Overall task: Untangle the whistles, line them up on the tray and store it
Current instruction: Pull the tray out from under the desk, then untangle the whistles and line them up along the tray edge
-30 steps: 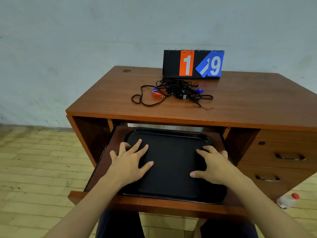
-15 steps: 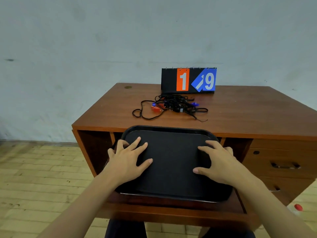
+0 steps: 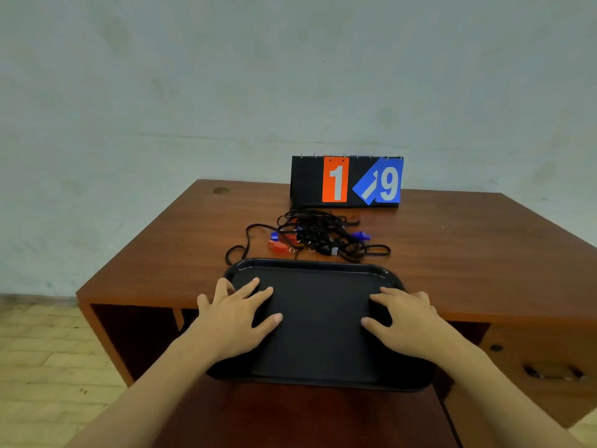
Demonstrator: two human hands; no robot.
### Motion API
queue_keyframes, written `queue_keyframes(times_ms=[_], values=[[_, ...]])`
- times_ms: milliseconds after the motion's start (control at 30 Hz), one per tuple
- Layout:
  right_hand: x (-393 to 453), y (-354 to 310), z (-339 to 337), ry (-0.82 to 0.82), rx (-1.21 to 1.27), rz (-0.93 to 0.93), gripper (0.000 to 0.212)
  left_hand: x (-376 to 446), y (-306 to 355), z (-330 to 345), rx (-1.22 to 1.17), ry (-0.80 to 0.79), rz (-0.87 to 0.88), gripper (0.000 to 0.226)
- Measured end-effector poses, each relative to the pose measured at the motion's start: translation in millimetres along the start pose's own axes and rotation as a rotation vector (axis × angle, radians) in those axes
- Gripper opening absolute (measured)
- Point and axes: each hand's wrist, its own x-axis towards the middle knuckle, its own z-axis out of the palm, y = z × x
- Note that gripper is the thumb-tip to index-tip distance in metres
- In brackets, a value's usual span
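A black tray (image 3: pixel 318 270) sits in front of me, its far rim over the desk's front edge and just short of the whistles. My left hand (image 3: pixel 234 313) lies on the tray's left part with fingers spread and straight. My right hand (image 3: pixel 405 320) lies the same way on its right part. The whistles (image 3: pixel 318 237) are a tangle of black cords with red and blue whistles in it, on the desk top (image 3: pixel 452 247) behind the tray. Nothing lies on the tray besides my hands.
A black flip scoreboard (image 3: pixel 347 182) showing an orange 1 and a blue 9 stands at the desk's back edge by the wall. The pulled-out drawer board (image 3: pixel 290 415) lies under the tray. Drawers with handles (image 3: pixel 552 371) are at the right; wooden floor is at the left.
The tray has risen from the pulled-out drawer board to the desk's front edge, with both hands staying on top of it. The view has tilted upward.
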Motion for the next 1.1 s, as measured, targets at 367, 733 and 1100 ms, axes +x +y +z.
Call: queue_keyframes(times_ms=[367, 733, 1100], values=[[105.7, 11.3, -26.8, -0.019, -0.09, -0.015, 0.068, 104.1, -23.0, -18.9, 0.036, -0.111, 0.096, 0.07], [200.2, -13.3, -110.1, -0.025, -0.168, -0.222, 0.046, 210.9, -30.2, -84.4, 0.007, 0.03, 0.171, 0.055], [287.1, -28.6, -63.4, 0.242, -0.04, -0.615, 0.042, 313.2, -65.7, -69.0, -0.273, 0.133, 0.352, 0.007]])
